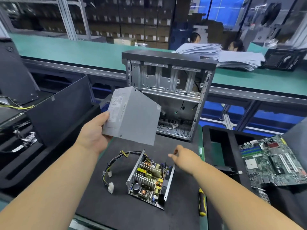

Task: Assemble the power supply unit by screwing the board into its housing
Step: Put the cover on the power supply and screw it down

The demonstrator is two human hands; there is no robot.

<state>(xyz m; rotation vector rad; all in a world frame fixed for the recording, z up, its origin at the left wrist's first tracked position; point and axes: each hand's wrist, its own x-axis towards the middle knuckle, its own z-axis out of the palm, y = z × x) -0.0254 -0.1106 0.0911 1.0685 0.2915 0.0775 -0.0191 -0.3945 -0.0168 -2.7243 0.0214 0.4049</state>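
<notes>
The left hand (97, 132) is gripping the grey cover's (132, 117) 9 o'clock edge, label unreadable; the right hand (184, 157), fingers loosely curled, is hovering at 1 o'clock of the open board tray (149, 180).

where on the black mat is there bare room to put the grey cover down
Bare black foam mat lies near the front edge, below the white-plugged cable bundle and left of the open power supply tray. Another bare strip runs between the tray and the upright computer case. The right edge is crowded by the yellow-handled screwdriver.
</notes>
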